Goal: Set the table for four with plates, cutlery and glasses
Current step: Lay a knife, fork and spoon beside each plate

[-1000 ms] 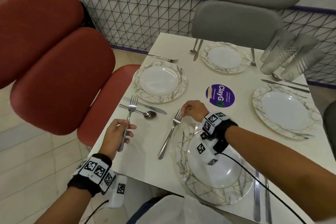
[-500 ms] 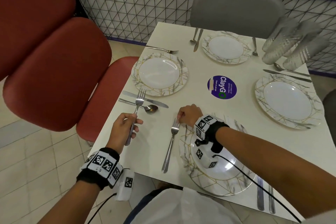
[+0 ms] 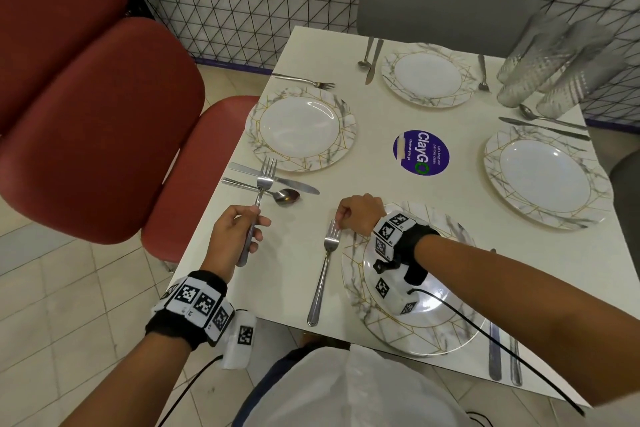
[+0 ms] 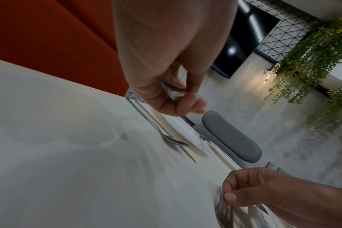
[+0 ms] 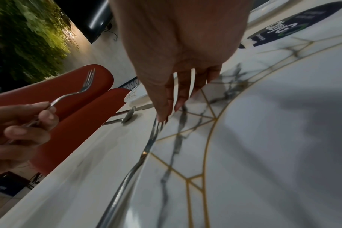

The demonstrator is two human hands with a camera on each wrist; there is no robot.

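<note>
Here the left hand grips one raised fork, while right hand fingertips touch the lying fork.

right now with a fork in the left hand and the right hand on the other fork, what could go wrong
The near plate juts past the table edge under the right forearm; a bump could tip it off.

The glasses stand bunched at the far right corner, so reaching for them may knock one over.

The fork in the left hand hangs over the laid spoon and knife; lowering it could shove them askew.
</note>
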